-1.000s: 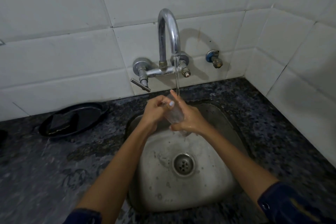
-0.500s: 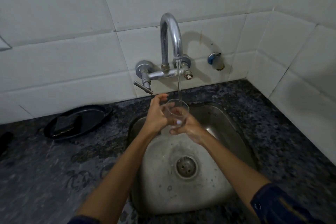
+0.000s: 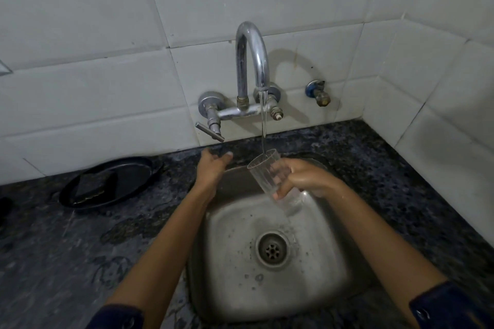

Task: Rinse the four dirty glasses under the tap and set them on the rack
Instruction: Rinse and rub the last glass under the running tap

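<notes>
My right hand (image 3: 304,177) grips a clear ribbed glass (image 3: 266,172) over the steel sink (image 3: 235,262). The glass tilts with its mouth up and to the left, right under the stream falling from the chrome tap (image 3: 252,61). Water runs into its rim. My left hand (image 3: 212,168) is off the glass, to its left at the sink's back rim, with fingers loosely bent and holding nothing. No other glasses and no rack are in view.
A black oval tray (image 3: 128,181) with a dark scrub pad lies on the wet speckled counter (image 3: 66,248) left of the sink. The tap's lever handle (image 3: 209,132) juts out just above my left hand. A small wall valve (image 3: 319,93) sits right of the tap. Tiled walls close the back and right.
My left hand has let go of the glass and moved left to the sink's rim. My right hand alone now holds the glass, tipped under the stream.
</notes>
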